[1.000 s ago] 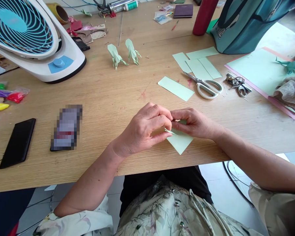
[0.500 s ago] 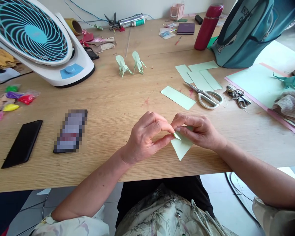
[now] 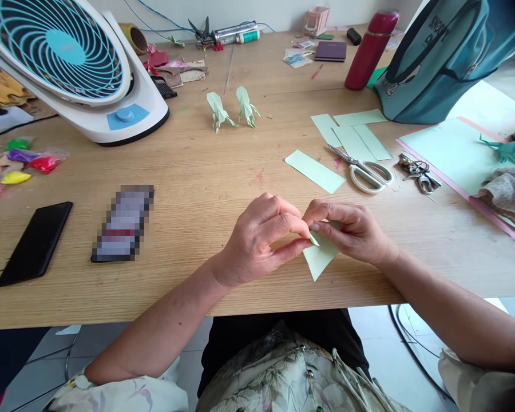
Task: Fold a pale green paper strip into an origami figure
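Observation:
Near the table's front edge, a folded pale green paper (image 3: 320,260) is held between my two hands, one pointed corner facing me. My left hand (image 3: 268,232) pinches a small flap of it between thumb and forefinger. Curled over the paper's upper right part, my right hand (image 3: 349,229) grips it with thumb and fingers, hiding much of that side. Just beyond the hands lies a green paper strip (image 3: 315,171). White-handled scissors (image 3: 371,176) rest beside more green paper strips (image 3: 356,142). Two folded green paper figures (image 3: 218,111) stand farther back.
A fan (image 3: 129,117) stands at the left, with a black phone (image 3: 36,243) and a blurred-screen phone (image 3: 123,223) in front. At the right are keys (image 3: 420,171), a red flask (image 3: 371,51), a teal bag (image 3: 433,68) and large paper sheets (image 3: 438,143).
My left fingertips have shifted slightly right along the paper, drawing the small flap with them. The right hand keeps its grip. The whole view has tilted a little.

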Available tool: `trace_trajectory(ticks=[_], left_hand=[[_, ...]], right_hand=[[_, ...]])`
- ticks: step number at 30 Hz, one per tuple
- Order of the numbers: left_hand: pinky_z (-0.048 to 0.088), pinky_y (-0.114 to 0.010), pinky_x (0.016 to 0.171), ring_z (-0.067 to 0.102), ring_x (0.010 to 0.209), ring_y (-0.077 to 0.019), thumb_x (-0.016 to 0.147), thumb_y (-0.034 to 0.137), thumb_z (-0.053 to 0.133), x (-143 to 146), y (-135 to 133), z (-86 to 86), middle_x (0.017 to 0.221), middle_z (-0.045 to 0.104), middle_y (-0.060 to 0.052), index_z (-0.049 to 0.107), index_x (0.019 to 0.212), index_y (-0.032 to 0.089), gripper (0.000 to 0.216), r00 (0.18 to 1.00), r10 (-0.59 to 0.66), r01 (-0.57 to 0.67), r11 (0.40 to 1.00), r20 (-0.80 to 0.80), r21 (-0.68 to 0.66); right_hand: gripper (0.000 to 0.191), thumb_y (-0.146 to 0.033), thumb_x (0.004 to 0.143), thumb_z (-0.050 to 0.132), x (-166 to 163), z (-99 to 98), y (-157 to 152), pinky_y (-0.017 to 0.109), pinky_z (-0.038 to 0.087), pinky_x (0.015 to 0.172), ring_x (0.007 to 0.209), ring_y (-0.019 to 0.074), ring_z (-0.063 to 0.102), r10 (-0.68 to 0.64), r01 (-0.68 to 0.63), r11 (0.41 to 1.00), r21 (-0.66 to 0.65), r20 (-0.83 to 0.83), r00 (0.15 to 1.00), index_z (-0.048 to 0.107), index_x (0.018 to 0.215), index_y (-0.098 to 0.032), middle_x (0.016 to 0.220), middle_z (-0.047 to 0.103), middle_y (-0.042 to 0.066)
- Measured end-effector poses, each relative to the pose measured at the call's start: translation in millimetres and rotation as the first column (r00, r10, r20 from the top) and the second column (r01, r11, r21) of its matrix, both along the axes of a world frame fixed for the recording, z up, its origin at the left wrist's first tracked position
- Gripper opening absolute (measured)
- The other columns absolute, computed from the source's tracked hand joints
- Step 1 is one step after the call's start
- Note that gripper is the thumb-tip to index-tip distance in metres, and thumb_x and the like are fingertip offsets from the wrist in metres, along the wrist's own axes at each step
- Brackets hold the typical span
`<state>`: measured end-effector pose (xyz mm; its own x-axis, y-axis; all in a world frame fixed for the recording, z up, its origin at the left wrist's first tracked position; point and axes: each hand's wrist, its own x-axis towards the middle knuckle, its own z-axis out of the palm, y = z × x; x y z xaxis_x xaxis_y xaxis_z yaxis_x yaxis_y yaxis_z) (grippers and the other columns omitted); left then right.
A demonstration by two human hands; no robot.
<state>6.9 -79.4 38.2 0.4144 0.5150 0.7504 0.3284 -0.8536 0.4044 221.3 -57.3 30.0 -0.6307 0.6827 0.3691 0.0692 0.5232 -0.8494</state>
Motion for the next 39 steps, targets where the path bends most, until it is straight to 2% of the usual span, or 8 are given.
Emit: trace_trajectory(ticks=[7,39], left_hand=[[0.051,-0.029,0.074,0.059,0.078,-0.014,0.086,0.024,0.076,-0.3,-0.1,-1.5,0.088,0.064,-0.001,0.062,0.091,0.022,0.015,1.0,0.004,-0.004,1.0,-0.018,-0.017],[0.052,-0.03,0.073,0.062,0.08,-0.0143,0.087,0.019,0.074,1.8,-0.4,-1.3,0.087,0.066,0.0,0.061,0.094,0.02,0.014,1.0,-0.01,0.01,1.0,0.005,0.003]], right_hand=[[0.014,-0.019,0.099,0.055,-1.1,-0.5,0.8,0.026,0.048,0.073,0.08,0.0119,0.064,-0.003,0.003,1.0,0.01,-0.014,1.0,0.069,0.098,-0.019,0.089,0.069,0.002],[0.014,-0.017,0.099,0.054,-1.8,0.8,0.5,0.023,0.047,0.073,0.08,0.0104,0.063,0.0,0.0,1.0,0.016,0.017,1.0,0.067,0.095,-0.021,0.088,0.068,0.001]])
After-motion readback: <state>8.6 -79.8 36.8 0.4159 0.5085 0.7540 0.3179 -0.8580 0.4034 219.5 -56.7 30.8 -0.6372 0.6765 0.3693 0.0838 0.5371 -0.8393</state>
